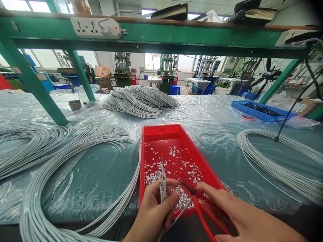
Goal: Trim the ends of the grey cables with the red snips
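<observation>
Several grey cables (164, 186) stand up from my left hand (157, 206), whose fingers are closed around them near their ends. One cable tip sticks out past my left thumb, close to the dark jaws of a pair of red-handled pliers (200, 213). My right hand (234, 210) grips the pliers by their handles. I cannot tell whether the jaws touch the cable tip. Both hands are over the near end of a red tray (205, 164). Small silvery scraps (174, 151) lie scattered across its floor, thickest towards the near end.
Looped grey cables (37, 188) lie at left, with another coil (252, 158) at right. A large cable pile (138, 101) sits behind the tray. A blue tray (262, 111) of black parts stands at far right. A green shelf frame (176, 37) spans above the plastic-covered table.
</observation>
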### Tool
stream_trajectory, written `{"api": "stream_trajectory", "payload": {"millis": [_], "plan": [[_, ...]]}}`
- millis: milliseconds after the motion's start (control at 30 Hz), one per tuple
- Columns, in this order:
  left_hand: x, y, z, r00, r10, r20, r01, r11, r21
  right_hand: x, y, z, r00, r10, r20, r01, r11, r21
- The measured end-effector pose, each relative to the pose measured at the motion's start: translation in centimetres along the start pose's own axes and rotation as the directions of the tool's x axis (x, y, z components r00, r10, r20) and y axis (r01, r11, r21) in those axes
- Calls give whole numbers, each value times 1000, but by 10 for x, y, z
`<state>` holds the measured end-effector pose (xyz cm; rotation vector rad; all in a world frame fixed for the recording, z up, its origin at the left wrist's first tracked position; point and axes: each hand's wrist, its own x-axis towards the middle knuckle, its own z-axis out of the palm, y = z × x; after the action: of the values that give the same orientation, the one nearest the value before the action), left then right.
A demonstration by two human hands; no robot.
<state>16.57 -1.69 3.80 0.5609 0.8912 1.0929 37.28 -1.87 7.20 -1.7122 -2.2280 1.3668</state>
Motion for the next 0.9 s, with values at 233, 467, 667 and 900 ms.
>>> {"api": "stream_trajectory", "payload": {"millis": [233, 467, 667, 900], "plan": [[-5, 7, 0, 997, -55, 49, 51, 996, 70, -9, -13, 0, 999, -30, -31, 36, 977, 211], [-6, 6, -2, 997, -21, 71, 13, 993, 117, -7, -1, 0, 979, -195, 63, 178, 960, 215], [-5, 3, -4, 996, -45, 82, 33, 989, 144, -6, 2, -2, 981, -179, 76, 156, 957, 244], [4, 0, -23, 983, 76, 168, -135, 918, 373, -9, 1, 10, 991, 65, -119, 18, 806, 591]]}}
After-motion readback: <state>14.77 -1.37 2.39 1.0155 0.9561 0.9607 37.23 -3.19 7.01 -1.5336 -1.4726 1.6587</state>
